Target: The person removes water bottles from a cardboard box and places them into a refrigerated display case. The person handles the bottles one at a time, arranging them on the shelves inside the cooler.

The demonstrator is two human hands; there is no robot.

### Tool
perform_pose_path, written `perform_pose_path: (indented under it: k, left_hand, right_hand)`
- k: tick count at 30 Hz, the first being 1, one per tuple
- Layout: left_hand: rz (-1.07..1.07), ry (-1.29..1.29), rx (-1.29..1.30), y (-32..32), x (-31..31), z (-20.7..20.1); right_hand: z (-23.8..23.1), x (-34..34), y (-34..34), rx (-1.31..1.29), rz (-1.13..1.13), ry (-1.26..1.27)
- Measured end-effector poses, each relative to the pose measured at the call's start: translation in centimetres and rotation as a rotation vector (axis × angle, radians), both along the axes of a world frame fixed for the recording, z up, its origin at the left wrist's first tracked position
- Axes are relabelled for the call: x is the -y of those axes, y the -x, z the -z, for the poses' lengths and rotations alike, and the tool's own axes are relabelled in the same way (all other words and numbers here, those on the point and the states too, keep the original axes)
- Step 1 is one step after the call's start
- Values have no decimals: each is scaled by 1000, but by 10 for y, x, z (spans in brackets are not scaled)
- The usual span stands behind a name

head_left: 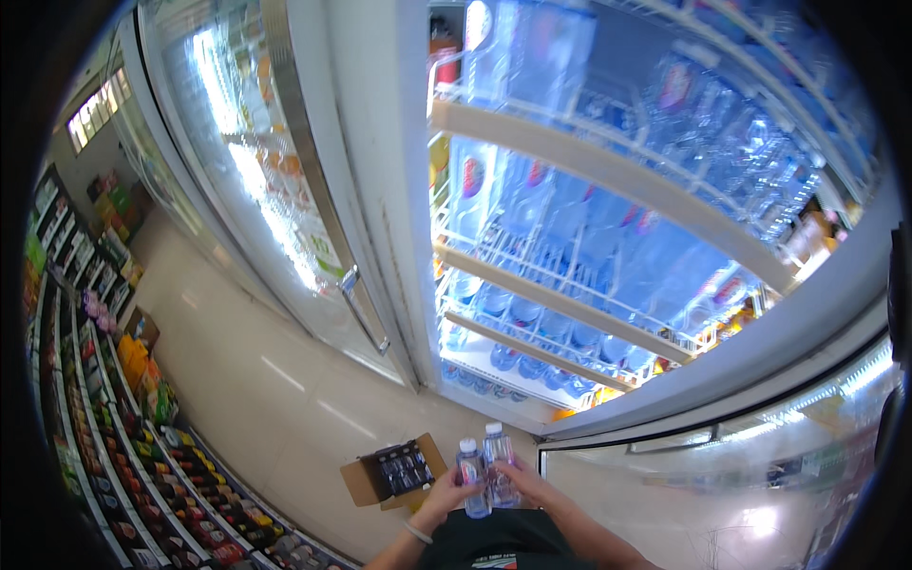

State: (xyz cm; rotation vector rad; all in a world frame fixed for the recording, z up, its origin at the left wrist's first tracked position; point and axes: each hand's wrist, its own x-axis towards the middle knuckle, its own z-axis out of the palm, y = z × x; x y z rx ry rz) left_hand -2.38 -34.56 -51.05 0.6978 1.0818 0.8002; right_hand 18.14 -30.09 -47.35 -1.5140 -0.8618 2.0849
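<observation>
Both hands (443, 494) curl round a clear bottle (469, 465) each, above glossy beige floor (285, 389), before a lit, open fridge (391, 190)

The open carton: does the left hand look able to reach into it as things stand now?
Probably not just yet: the left hand is holding a bottle, and the carton appears to sit lower, on the floor. Its top is open, though, so access seems free.

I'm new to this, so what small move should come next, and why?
Probably lift the two white-capped bottles toward the open refrigerator: the left hand and right hand each grip one, and its shelves hold similar-looking bottles.
</observation>
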Motion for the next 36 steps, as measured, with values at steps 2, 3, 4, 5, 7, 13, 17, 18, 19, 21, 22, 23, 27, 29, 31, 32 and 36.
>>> perform_pose_path:
  k: [2, 3, 4, 5, 7, 13, 17, 18, 19, 21, 22, 23, 27, 29, 31, 32, 36]
  left_hand:
    - [57, -107, -15, 0, -39, -39]
    - [61, -204, 47, -1, -60, -69]
    - [107, -320, -45, -1, -78, -103]
    - [137, -436, -142, 1, -91, -136]
    - [77, -710, -262, -3, -113, -191]
    - [-124, -1196, -282, -31, -156, -361]
    - [-222, -1391, -129, -67, -189, -431]
    - [-242, -1466, -173, -70, -195, -447]
    - [-262, -1540, -217, -73, -201, -461]
    - [-246, -1556, -231, -84, -219, -476]
    - [-220, -1505, -212, -87, -227, -480]
    - [-194, -1455, -195, -91, -235, -483]
    - [-344, -1471, -470, -109, -267, -497]
    - [-345, -1491, -590, -115, -272, -511]
    - [-329, -1504, -722, -119, -277, -519]
    - [-349, -1553, -707, -121, -282, -520]
    - [-308, -1560, -660, -124, -291, -519]
  right_hand:
    - [-52, -15, -7, -8, 69, -120]
    - [-72, -22, -10, -44, 121, -228]
    - [-94, -32, -13, -81, 171, -343]
    - [-125, -39, -14, -86, 180, -428]
    - [-157, -48, -26, -104, 155, -649]
    - [-281, -27, -43, 751, 131, -1467]
    - [-311, -15, -62, 689, 255, -1568]
    - [-316, -13, -63, 663, 290, -1603]
    - [-323, -11, -64, 637, 324, -1638]
    - [-337, -11, -71, 689, 385, -1796]
    - [-341, -10, -77, 684, 407, -1830]
    - [-345, -7, -82, 676, 428, -1865]
    - [-363, 7, -90, 488, 506, -1741]
    - [-365, 5, -94, 463, 533, -1742]
    - [-375, 0, -94, 495, 584, -1757]
    - [-377, -4, -95, 495, 592, -1769]
    - [-391, -14, -95, 357, 648, -1751]
